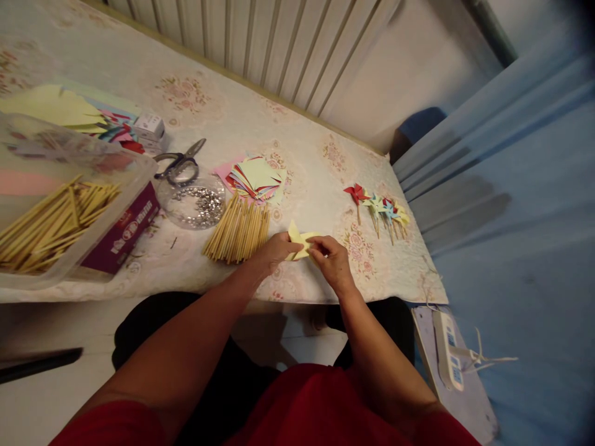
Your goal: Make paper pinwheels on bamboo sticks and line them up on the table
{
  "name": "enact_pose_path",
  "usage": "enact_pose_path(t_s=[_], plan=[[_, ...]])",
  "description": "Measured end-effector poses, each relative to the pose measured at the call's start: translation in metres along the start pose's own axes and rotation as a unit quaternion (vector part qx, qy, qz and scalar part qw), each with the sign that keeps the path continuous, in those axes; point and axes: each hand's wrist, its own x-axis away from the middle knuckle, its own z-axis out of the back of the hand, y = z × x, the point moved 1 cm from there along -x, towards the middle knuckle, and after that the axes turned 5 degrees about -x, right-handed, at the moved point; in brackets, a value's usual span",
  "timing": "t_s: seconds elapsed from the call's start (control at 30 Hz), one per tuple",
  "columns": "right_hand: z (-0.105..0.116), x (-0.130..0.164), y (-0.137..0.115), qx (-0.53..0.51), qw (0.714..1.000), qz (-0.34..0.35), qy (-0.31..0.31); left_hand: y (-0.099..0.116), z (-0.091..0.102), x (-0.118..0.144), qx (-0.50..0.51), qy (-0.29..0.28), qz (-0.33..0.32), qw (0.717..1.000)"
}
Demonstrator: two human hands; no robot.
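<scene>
Between my two hands is a yellow paper pinwheel (297,236), partly folded, held just above the table's front edge. My left hand (275,248) pinches its left side. On the other side, the fingers of my right hand (331,259) are closed on the paper near its middle; whether a pin is there I cannot make out. A bunch of thin wooden sticks (238,230) lies left of my left hand. Behind the sticks sits a stack of coloured paper squares (258,176). Several finished paper pinwheels (382,207) on sticks lie to the right.
A clear round dish (198,204) holds small metal pins, with scissors (180,166) resting at its rim. At the left stands a plastic bin (139,170) of sticks, with a small white box (149,126) behind. A power strip (448,350) sits lower right beside a blue curtain (506,204).
</scene>
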Motion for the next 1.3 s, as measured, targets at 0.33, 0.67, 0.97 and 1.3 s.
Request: enact_pose_path(t_s=[0.33, 0.67, 0.97, 1.3], plan=[[0.019, -0.005, 0.022, -0.178, 0.969, -0.138, 0.102, 0.005, 0.003, 0.001, 0.008, -0.025, 0.001, 1.000], [0.011, -0.001, 0.026, -0.349, 0.912, -0.202, 0.075, 0.004, 0.002, 0.002, 0.010, -0.032, 0.013, 0.999], [0.011, 0.000, 0.016, -0.317, 0.930, -0.169, 0.084, 0.000, 0.004, 0.000, -0.005, -0.018, 0.025, 1.000], [0.003, 0.005, 0.013, -0.412, 0.880, -0.210, 0.107, 0.003, 0.002, 0.002, -0.002, -0.001, 0.036, 0.999]])
